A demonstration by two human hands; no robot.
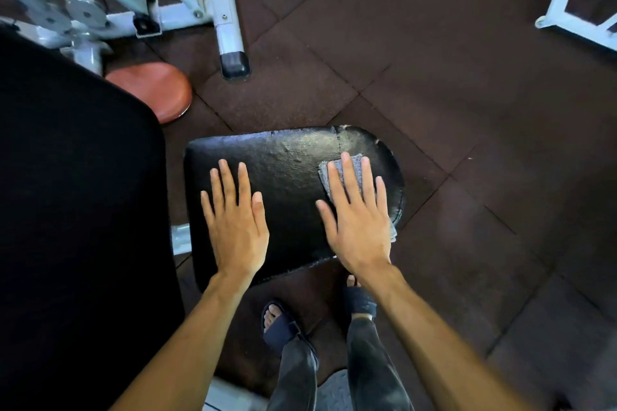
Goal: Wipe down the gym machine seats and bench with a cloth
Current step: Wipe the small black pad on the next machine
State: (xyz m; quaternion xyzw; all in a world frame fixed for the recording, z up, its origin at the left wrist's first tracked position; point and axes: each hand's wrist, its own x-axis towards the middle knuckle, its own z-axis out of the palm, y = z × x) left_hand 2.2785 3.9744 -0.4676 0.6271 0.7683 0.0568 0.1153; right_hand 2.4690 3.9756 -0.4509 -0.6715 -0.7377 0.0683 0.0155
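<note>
Wiping the black seat (287,183), cloth (350,173) under the right hand (357,220).

From where I stand, the person leans over the seat with both palms down. The right hand lies flat on the grey cloth near the seat's right edge, fingers spread and straight, pressing rather than gripping; a bit of cloth shows past the fingertips and by the wrist. The left hand (233,220) rests bare on the seat's left half, fingers loose and open, seemingly steadying. The far right corner looks worn and pale. I judge the wipe to be midway: next the cloth needs a sweep across toward the left hand, which must lift clear. No containers are about.
</note>
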